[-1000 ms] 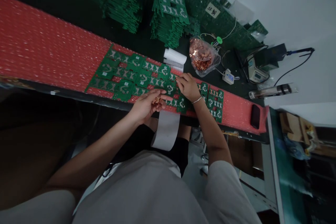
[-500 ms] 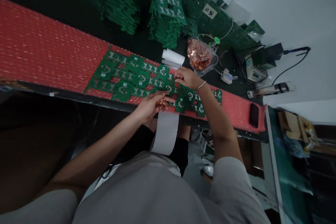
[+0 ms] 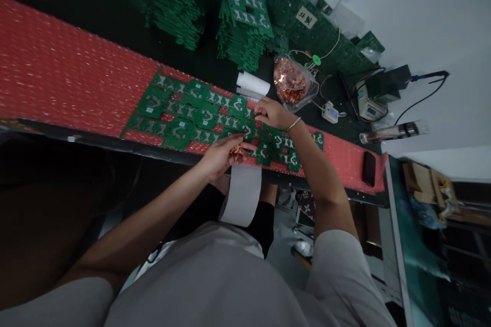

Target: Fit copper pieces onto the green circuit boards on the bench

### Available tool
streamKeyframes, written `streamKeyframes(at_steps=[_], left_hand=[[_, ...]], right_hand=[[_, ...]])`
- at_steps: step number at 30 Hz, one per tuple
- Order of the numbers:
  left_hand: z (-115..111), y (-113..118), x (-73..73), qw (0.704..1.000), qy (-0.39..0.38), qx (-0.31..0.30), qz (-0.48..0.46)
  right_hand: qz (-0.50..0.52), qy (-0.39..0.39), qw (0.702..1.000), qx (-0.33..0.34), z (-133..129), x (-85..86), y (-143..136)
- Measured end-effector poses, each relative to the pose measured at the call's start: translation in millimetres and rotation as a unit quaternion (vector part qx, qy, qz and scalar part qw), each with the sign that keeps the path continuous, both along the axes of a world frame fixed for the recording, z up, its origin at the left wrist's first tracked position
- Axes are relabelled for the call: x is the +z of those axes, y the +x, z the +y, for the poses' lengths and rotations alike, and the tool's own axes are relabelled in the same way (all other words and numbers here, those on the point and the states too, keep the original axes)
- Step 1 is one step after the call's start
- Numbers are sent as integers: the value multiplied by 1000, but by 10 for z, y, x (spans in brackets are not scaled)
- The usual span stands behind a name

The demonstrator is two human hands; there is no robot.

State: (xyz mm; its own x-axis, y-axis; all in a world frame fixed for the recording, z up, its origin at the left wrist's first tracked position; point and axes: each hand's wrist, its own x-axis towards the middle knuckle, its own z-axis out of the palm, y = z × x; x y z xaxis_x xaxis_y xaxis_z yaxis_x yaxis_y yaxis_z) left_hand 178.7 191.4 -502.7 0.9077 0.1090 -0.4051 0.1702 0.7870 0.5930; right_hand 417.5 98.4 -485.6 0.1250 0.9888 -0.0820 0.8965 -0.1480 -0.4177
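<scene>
Several green circuit boards (image 3: 178, 108) lie in a row on red bubble wrap (image 3: 72, 61). Copper-coloured pieces (image 3: 237, 151) are cupped in my left hand (image 3: 224, 155), which rests at the near edge of the boards. My right hand (image 3: 270, 113), with a bracelet at the wrist, is over the far part of the boards, thumb and fingers pinched together. What is between those fingertips is too small to make out. Beyond my right hand sits a clear bag of copper pieces (image 3: 292, 84). A white roll (image 3: 253, 83) lies just behind the boards.
Stacks of green boards (image 3: 245, 46) stand at the back. A white strip (image 3: 242, 194) hangs below the front edge. On the right are a black phone (image 3: 369, 168), a small white device (image 3: 330, 112), a clear tube (image 3: 393, 132) and a soldering station (image 3: 370, 107).
Both hands keep nearly the same places. The fingers of my right hand have shifted slightly, and the view has turned a little.
</scene>
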Motion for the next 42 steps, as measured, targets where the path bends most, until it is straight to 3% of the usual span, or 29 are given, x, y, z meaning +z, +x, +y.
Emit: streamKeyframes(at_steps=[13,36,42], left_hand=[[7,2,-1,1000,-3,2,-3],[-9,2,-6,1000,-10,9,4],[-12,-1,27,1000,-11,10,14]], right_hand=[[-2,0,1000,11,38,-3,16],[-35,4,999,-36,-20,-7,-134],[-56,-7,998,-15,17,26,-155]])
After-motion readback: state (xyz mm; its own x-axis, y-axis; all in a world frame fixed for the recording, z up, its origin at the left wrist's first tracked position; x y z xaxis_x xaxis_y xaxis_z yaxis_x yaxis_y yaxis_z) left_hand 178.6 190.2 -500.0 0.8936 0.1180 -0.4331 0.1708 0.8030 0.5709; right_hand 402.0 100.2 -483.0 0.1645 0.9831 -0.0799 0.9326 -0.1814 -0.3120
